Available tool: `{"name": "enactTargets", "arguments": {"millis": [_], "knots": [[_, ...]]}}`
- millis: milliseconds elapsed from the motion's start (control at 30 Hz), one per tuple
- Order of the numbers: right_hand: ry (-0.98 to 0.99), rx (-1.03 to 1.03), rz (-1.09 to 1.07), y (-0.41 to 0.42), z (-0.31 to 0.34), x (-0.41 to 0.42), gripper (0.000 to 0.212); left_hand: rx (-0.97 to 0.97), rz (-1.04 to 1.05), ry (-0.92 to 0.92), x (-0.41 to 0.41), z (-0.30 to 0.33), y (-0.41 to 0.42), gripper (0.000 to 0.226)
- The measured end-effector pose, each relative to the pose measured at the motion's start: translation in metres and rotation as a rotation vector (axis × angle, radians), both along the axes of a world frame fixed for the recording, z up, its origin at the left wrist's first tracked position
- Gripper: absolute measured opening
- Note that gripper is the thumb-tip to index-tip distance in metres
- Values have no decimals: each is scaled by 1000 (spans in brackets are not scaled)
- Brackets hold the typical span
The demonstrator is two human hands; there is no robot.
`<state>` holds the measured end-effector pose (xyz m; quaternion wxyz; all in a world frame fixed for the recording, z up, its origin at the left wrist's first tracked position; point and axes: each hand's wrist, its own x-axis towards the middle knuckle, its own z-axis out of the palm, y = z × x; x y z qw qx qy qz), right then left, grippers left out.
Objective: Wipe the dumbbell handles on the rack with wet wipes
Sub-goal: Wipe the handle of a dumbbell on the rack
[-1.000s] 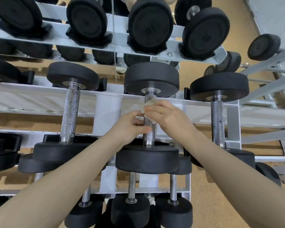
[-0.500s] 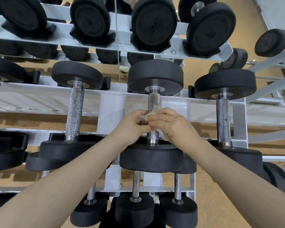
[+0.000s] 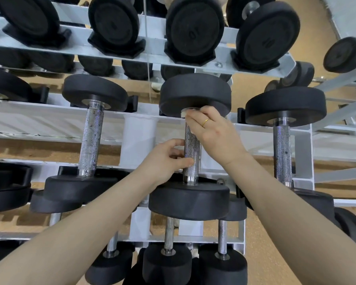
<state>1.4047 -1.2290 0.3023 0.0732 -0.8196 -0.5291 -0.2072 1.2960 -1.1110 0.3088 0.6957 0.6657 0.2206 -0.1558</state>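
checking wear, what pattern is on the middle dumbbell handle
Fine crosshatch knurling, silver with dark specks, on the middle dumbbell handle; head view.

White metal rack (image 3: 139, 128) in tiers over tan floor (image 3: 261, 254), carrying rows of black dumbbells (image 3: 90, 138) with steel handles bridging front and back rails.

right hand (image 3: 215, 132) presses a wet wipe (image 3: 183, 114) against the top of the middle dumbbell's handle (image 3: 191, 153) on the rack (image 3: 138, 132); left hand (image 3: 167, 161) grips it lower.
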Motion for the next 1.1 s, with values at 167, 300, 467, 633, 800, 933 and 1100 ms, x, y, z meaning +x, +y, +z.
{"name": "enactTargets", "arguments": {"millis": [167, 300, 467, 633, 800, 933, 1100], "knots": [[168, -35, -90, -31, 0, 6, 34, 40, 1, 2, -1, 0, 0, 33], [341, 9, -126, -14, 11, -6, 34, 39, 11, 16, 1, 3, 0, 35], [187, -90, 34, 13, 8, -7, 32, 52, -1, 26, 1, 4, 0, 36], [237, 42, 41, -5, 9, -6, 38, 67, -30, 24, -1, 0, 3, 40], [536, 15, 137, -3, 19, -12, 46, 63, 127, 60, -3, 3, 21, 33], [932, -128, 305, -17, 31, -26, 46, 151, 157, 69, -7, 2, 35, 34], [1075, -266, 370, -28, 31, -31, 39, 171, 114, 74, -15, -1, 28, 33]]}}
